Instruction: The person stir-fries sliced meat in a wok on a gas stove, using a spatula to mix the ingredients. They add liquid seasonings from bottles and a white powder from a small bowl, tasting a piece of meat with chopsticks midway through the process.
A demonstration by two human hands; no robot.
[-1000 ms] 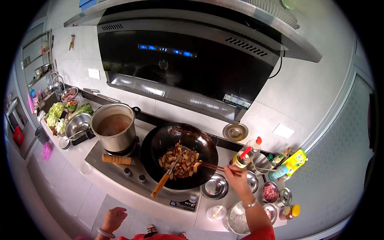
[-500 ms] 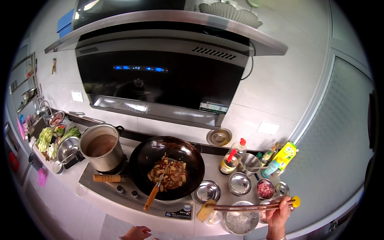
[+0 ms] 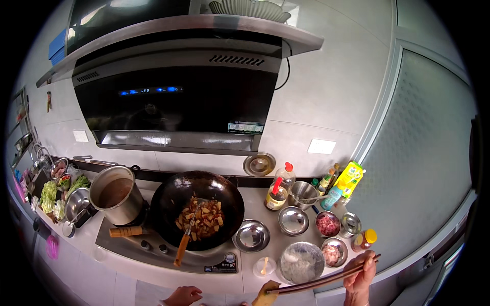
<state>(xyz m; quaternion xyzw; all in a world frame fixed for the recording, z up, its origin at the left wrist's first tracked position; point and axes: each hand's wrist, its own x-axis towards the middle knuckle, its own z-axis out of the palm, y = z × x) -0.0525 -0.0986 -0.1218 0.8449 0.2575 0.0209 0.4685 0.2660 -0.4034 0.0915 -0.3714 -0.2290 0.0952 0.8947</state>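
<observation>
My right hand (image 3: 359,274) is closed round a pair of long dark chopsticks (image 3: 319,281) at the lower right. At their far end is a tan-yellow chunk (image 3: 266,295), whose kind I cannot make out, near the lower edge. Close above the chopsticks stands a metal bowl of white powder or paste (image 3: 302,262). My left hand (image 3: 184,295) is low in the picture, in front of the stove, with loose fingers and nothing visible in them. A black wok (image 3: 168,191) holds browned food pieces (image 3: 206,218); a wooden-handled spatula (image 3: 182,247) rests in it.
A tall steel pot (image 3: 125,201) of brown liquid stands left of the wok. Metal bowls (image 3: 293,221), a bowl of raw meat (image 3: 327,223) and sauce bottles (image 3: 276,198) crowd the right counter. Vegetables (image 3: 48,196) lie far left. A range hood (image 3: 178,112) hangs above.
The chopsticks and the tan chunk have come down toward the lower edge, below the bowl of white powder or paste. The whole view has shifted, so the stove sits further left.
</observation>
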